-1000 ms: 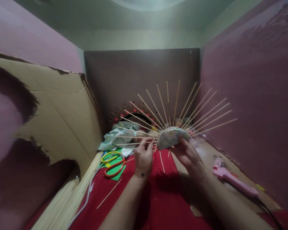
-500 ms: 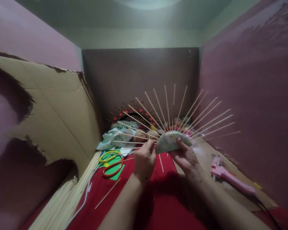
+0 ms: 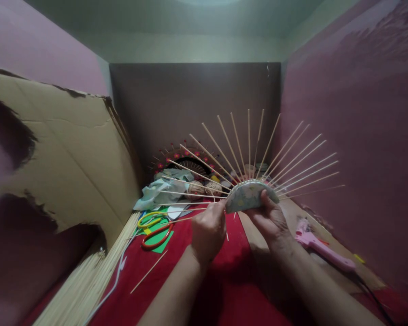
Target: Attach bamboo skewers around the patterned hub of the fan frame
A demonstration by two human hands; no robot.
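My right hand (image 3: 270,218) grips a pale patterned disc (image 3: 250,195) held on edge above the red cloth. Many thin wooden sticks (image 3: 248,138) fan out from its rim like sun rays. My left hand (image 3: 208,231) is closed in a pinch on one stick (image 3: 187,210) at the fan's lower left, right beside the disc. Both forearms reach in from the bottom of the view.
A red cloth (image 3: 224,290) covers the surface. Yellow and orange scissors (image 3: 154,228) lie on green paper. A pink glue gun (image 3: 321,251) lies at right. A pile of sticks (image 3: 88,283) sits at left under torn cardboard (image 3: 61,154). A similar flowered fan (image 3: 185,160) and cloth lie behind.
The disc with its sticks has shifted slightly right and turned a little. My left hand went from open fingers to pinching a stick at the disc's left edge.
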